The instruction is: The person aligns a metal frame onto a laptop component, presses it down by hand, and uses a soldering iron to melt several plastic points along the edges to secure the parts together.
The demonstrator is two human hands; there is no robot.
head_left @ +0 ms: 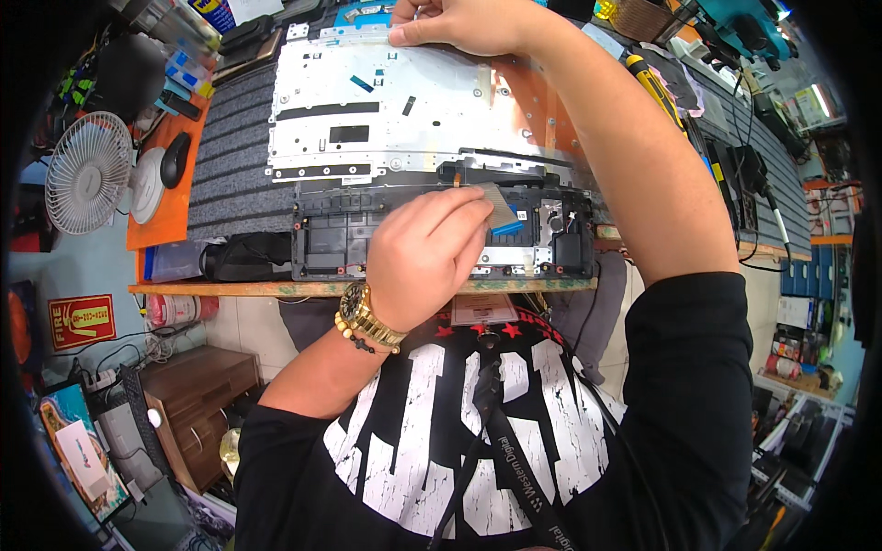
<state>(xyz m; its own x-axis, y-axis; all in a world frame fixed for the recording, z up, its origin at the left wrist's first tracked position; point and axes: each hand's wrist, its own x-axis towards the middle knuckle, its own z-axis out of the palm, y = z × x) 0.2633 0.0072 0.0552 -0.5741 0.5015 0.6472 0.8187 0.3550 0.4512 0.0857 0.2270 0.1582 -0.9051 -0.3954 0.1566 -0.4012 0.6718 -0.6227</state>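
You have two hands here, one left hand [427, 243] and one right hand [469, 26], with one wristwatch [371, 312] on you. On the counter [161, 236] before you, count one silver plate [432, 133], one black frame [331, 234], one grey flat ribbon [499, 209] and one yellow-and-black screwdriver [652, 84]. Around you, count one white fan [89, 173], one red sign [83, 321], one drawer cabinet [188, 395] and one lit screen [66, 418].

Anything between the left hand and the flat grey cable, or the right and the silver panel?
Nothing visible in either case. The left hand has its fingertips right at the flat grey cable; firmness of grip can't be told. The right hand is at the far edge of the silver panel.
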